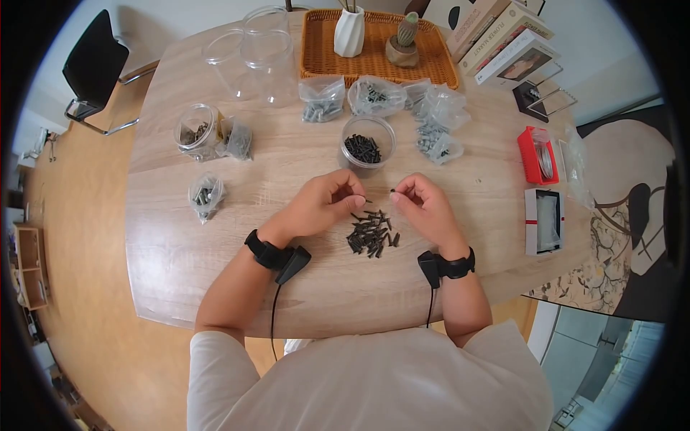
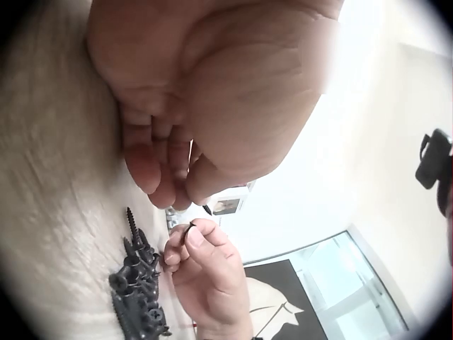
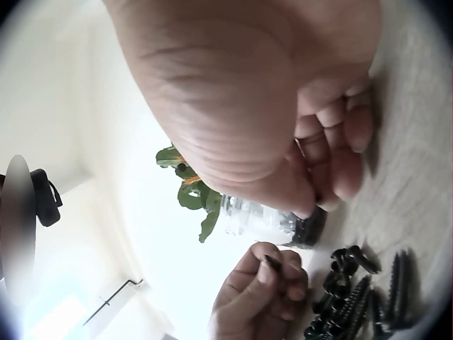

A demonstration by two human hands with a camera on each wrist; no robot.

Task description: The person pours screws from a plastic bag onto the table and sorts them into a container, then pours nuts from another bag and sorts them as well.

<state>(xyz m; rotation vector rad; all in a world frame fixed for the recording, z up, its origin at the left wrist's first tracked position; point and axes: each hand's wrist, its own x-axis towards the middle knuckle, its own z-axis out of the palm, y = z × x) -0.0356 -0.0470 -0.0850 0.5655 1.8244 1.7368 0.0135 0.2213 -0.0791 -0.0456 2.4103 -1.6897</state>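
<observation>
Thumb and fingertips of my left hand (image 1: 321,203) pinch a black screw (image 2: 207,210), its dark end poking out past the fingers. Opposite it, my right hand (image 1: 425,207) pinches another small black screw (image 1: 393,191) between thumb and forefinger; most of that one is hidden by the fingers. Just below both hands lies a loose pile of black screws (image 1: 371,234) on the wooden table, threads and cross-slotted heads showing in the left wrist view. Beyond the hands stands a clear round tub (image 1: 367,143) partly filled with similar black screws.
Bags of hardware (image 1: 322,100) line the back, near a wicker tray (image 1: 316,54) with a vase and cactus. At left are a jar (image 1: 198,131) and a small bag (image 1: 207,196); empty clear containers (image 1: 267,49) stand behind. A red basket (image 1: 530,161) and open box (image 1: 532,223) sit right.
</observation>
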